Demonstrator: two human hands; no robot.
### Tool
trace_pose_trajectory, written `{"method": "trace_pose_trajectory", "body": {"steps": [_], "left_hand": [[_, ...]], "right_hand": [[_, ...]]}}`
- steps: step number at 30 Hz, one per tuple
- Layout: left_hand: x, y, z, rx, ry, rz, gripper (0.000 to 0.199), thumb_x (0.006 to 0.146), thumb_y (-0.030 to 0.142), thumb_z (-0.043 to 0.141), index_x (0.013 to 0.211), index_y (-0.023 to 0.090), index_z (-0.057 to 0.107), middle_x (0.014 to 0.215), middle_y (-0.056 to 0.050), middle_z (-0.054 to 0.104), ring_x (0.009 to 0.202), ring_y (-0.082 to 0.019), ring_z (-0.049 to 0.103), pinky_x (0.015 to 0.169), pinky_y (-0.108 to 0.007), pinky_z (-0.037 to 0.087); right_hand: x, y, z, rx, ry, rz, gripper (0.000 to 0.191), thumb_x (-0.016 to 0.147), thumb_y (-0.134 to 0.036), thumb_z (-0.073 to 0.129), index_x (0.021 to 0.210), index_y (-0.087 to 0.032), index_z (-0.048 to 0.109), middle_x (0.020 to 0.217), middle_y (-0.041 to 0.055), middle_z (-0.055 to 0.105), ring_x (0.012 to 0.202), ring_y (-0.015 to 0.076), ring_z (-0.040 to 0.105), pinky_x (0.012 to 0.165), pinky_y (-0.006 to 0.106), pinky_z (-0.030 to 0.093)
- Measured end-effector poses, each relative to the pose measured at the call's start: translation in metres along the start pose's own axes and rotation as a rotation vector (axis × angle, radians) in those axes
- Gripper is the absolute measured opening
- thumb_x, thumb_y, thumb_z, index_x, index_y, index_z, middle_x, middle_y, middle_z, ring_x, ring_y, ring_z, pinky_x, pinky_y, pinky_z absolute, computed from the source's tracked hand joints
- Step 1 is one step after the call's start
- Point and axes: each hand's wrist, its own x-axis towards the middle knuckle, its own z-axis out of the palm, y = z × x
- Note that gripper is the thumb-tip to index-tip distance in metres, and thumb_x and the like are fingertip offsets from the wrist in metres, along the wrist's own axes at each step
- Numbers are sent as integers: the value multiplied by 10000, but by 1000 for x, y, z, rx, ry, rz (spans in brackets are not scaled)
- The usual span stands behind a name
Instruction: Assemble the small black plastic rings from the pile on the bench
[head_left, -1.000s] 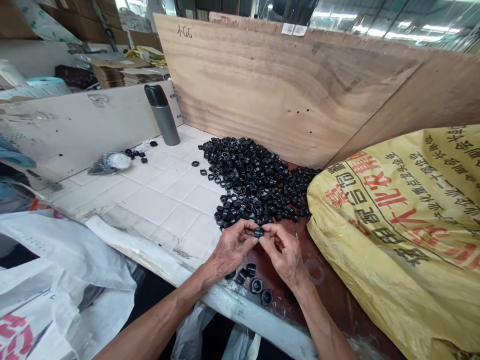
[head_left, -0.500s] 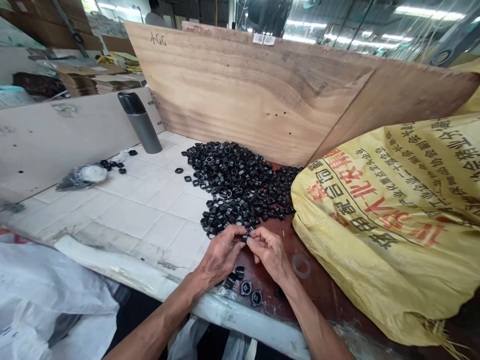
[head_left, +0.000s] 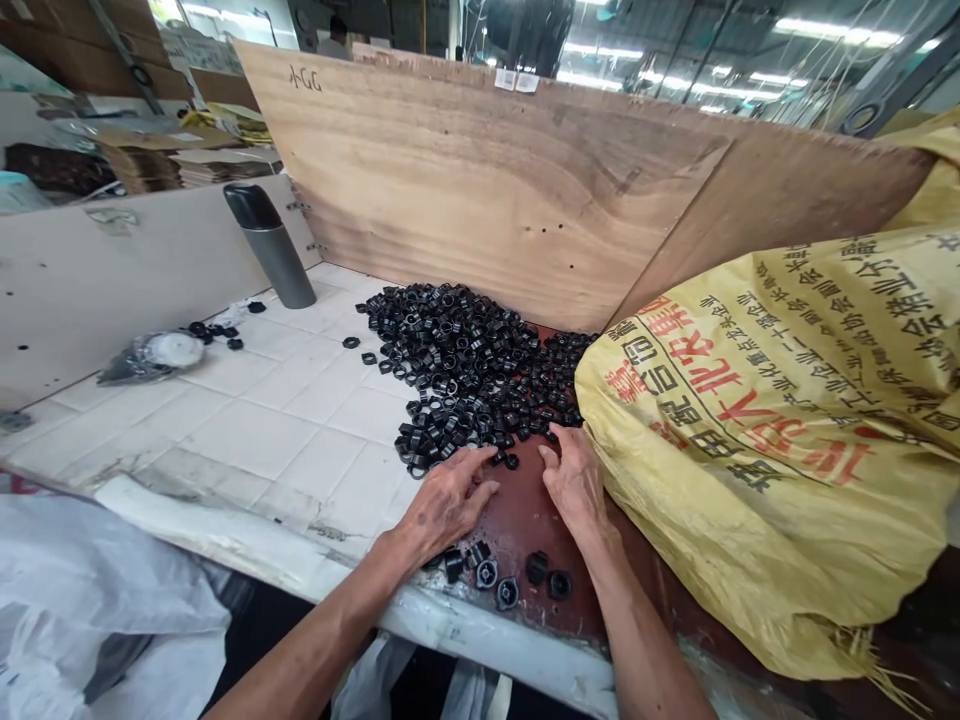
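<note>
A heap of small black plastic rings [head_left: 457, 340] lies across the middle of the table. At its front edge rests my left hand [head_left: 446, 505], fingers stretched out and thumb apart, close to a few loose black pieces [head_left: 506, 459]. My right hand [head_left: 576, 480] reaches to the heap's right front, beside the yellow sack; its fingers are apart, and I see nothing held in them. Between my forearms, near the table's front edge, several black ribbed caps [head_left: 508, 593] lie on the red-brown surface [head_left: 517, 500]. Some have their hollow side up.
A bulging yellow woven sack [head_left: 765, 420] fills the right side. Behind the heap stands a plywood board [head_left: 465, 180]. A grey bottle with a black lid [head_left: 277, 260] is at the back left, with a plastic bag [head_left: 154, 357] and loose black pieces in front of it.
My hands were together, pinching a small black part; now they are apart and it is out of them. My right hand has moved up and right to the heap. The view has shifted slightly.
</note>
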Motion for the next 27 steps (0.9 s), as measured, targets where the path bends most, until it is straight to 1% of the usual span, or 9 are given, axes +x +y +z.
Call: {"method": "trace_pose_trajectory", "body": {"steps": [2, 5, 9, 12, 16, 20, 22, 24, 27], "left_hand": [[2, -5, 5, 36, -3, 20, 375, 921, 247, 556, 1296, 236, 553, 928, -40, 624, 796, -180, 628, 785, -321, 526], [1, -9, 7, 45, 16, 10, 297, 929, 205, 532, 1220, 227, 588, 954, -49, 621, 835, -183, 632, 812, -327, 534], [0, -8, 7, 31, 60, -6, 258, 916, 172, 540, 1165, 213, 594, 989, -57, 611, 884, -192, 632, 830, -328, 537], [1, -7, 5, 3, 40, 7, 286, 915, 141, 528, 1183, 221, 586, 1068, -63, 618, 947, -192, 639, 876, -326, 524], [2, -4, 2, -28, 5, 31, 150, 921, 129, 503, 977, 203, 621, 966, -46, 634, 913, -181, 638, 846, -304, 514], [0, -4, 2, -42, -8, 50, 108, 894, 131, 527, 858, 200, 602, 945, -45, 637, 886, -178, 632, 809, -299, 505], [-1, -4, 2, -78, 14, 1, 76, 878, 146, 550, 875, 206, 598, 887, -32, 643, 834, -176, 632, 779, -302, 506], [-2, -4, 2, -182, 68, -105, 90, 864, 186, 588, 949, 214, 596, 828, -13, 646, 771, -168, 632, 742, -301, 515], [-3, -2, 0, -498, 118, -232, 232, 869, 258, 621, 1090, 212, 570, 868, -14, 675, 806, -166, 660, 770, -304, 542]], "right_hand": [[-2, -5, 3, 43, -34, 3, 202, 836, -168, 531, 1007, -164, 640, 926, 124, 617, 895, 271, 586, 813, 404, 494], [-7, -18, 4, 123, -122, -11, 105, 814, -161, 555, 902, -186, 607, 887, 87, 607, 793, 222, 585, 715, 328, 482], [-10, -31, 3, 207, -234, -68, 112, 772, -130, 571, 864, -195, 577, 829, 36, 588, 678, 165, 551, 643, 275, 437], [-11, -33, 2, 267, -281, -54, 72, 755, -159, 594, 809, -199, 568, 722, -11, 549, 598, 140, 513, 584, 254, 403], [-10, -37, -1, 359, -324, 78, 60, 755, -235, 628, 747, -206, 577, 622, -44, 537, 547, 135, 507, 548, 244, 395], [-9, -45, -5, 468, -381, 126, 124, 758, -273, 656, 685, -199, 587, 721, 5, 652, 636, 160, 587, 599, 261, 441], [-9, -48, -6, 559, -403, 174, 145, 757, -290, 677, 682, -196, 596, 748, 19, 678, 674, 174, 620, 625, 271, 466], [-9, -49, -8, 695, -418, 284, 144, 766, -318, 694, 757, -194, 622, 733, 18, 691, 685, 185, 657, 651, 284, 500], [-8, -52, -13, 931, -402, 433, 264, 766, -355, 724, 958, -193, 640, 791, 27, 725, 751, 208, 715, 727, 323, 553]]}}
